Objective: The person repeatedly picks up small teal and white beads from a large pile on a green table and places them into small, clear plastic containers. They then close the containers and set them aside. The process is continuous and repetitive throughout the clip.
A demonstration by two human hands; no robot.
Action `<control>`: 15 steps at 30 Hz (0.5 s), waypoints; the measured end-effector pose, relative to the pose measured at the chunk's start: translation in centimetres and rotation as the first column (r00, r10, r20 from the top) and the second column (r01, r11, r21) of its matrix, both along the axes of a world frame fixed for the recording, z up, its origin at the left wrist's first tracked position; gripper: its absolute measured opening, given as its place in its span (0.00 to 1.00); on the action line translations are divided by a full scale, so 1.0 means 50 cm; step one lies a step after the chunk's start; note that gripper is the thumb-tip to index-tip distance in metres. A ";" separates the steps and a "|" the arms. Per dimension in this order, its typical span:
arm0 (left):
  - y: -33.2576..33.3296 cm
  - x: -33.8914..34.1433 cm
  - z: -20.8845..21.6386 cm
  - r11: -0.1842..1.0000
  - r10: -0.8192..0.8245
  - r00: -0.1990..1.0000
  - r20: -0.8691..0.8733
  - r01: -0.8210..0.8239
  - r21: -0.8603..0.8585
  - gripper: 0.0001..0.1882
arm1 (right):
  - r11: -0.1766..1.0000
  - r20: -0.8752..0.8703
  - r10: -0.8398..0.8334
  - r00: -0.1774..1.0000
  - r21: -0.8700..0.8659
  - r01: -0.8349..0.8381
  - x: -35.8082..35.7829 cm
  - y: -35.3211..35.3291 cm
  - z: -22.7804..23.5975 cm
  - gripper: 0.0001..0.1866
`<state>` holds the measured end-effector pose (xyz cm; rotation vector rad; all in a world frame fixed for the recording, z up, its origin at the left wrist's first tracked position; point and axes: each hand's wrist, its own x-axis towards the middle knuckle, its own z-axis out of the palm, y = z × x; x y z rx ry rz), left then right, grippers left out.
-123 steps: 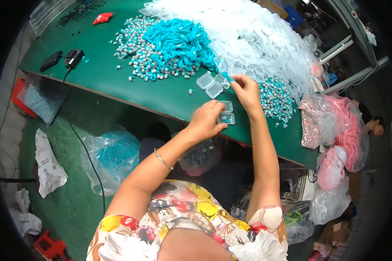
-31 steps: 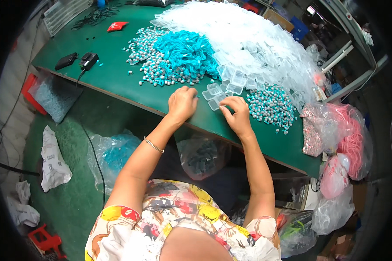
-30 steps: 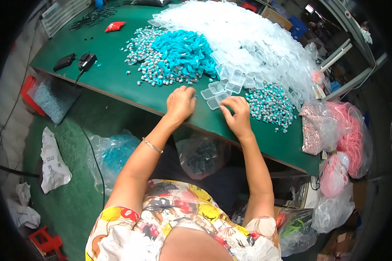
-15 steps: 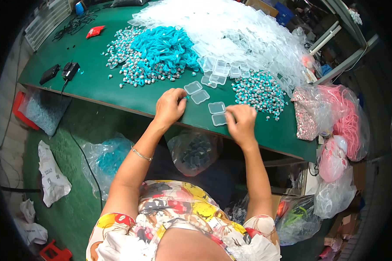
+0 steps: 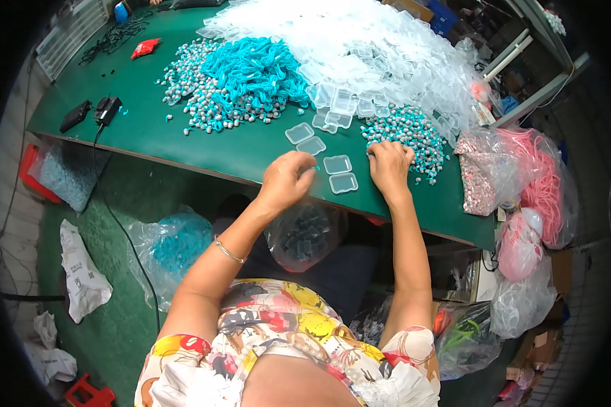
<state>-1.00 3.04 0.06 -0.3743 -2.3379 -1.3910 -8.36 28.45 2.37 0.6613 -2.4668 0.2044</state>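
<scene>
My left hand (image 5: 288, 180) hovers over the table's front edge, thumb and fingers drawn together; whatever they hold is hidden. My right hand (image 5: 390, 168) reaches to the near-left edge of a pile of small grey-and-teal plugs (image 5: 424, 139), its fingers curled down and the tips out of sight. Between the hands lies an opened clear plastic case, its upper half (image 5: 337, 164) and lower half (image 5: 343, 182) flat on the table. Just left of it rests another opened clear case (image 5: 299, 133); its nearer half (image 5: 311, 146) is beyond my left hand.
Behind are a heap of clear cases (image 5: 387, 61), a bundle of teal cords (image 5: 258, 71) and more grey-and-teal plugs (image 5: 190, 88). Black adapters (image 5: 106, 110) sit at left. Bags with pink cords (image 5: 533, 176) crowd the right end. A plastic bag (image 5: 302, 237) hangs below the table edge.
My right hand has left the nearer opened case and moved up and right to the plug pile. My left hand has shifted right and slightly nearer, away from the left case.
</scene>
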 end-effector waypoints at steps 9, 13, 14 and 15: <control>0.077 0.003 0.032 0.992 -0.062 0.998 0.020 0.064 -0.107 0.07 | 0.967 0.191 0.185 0.964 -0.211 -0.143 0.095 -0.021 0.040 0.05; 0.100 0.005 0.026 0.973 -0.020 0.999 -0.040 0.010 -0.231 0.06 | 0.971 0.249 0.228 0.941 -0.133 -0.200 0.126 -0.045 0.042 0.05; 0.104 0.006 0.022 0.962 -0.004 0.998 -0.068 -0.015 -0.273 0.05 | 0.972 0.244 0.230 0.942 -0.105 -0.210 0.130 -0.053 0.040 0.05; 0.107 0.005 0.021 0.958 0.000 0.998 -0.066 -0.019 -0.287 0.05 | 0.976 0.208 0.216 0.954 -0.078 -0.204 0.131 -0.062 0.037 0.04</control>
